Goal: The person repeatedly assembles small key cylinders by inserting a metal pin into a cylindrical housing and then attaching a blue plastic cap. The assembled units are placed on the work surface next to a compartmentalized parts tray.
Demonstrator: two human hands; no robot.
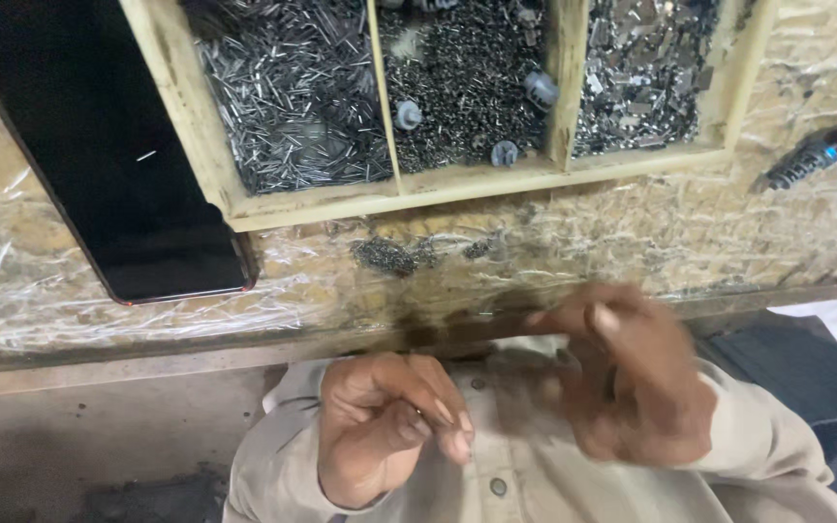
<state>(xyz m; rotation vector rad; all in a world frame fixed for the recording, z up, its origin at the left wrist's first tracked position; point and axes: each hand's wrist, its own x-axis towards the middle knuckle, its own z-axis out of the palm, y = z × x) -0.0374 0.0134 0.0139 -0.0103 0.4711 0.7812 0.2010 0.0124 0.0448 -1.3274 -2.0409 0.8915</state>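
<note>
Chipboard bench (632, 232): left hand (389, 426) pinches a tiny metal part; blurred right hand (632, 378), grip unclear, should steady before joining

Small assembly workshop: worn plastic-wrapped chipboard bench (632, 232), wooden divided tray (457, 179) with compartments of metal pins (293, 97), tiny dark screws (457, 87) and small metal parts (641, 77), loose bits spilled below it
</note>
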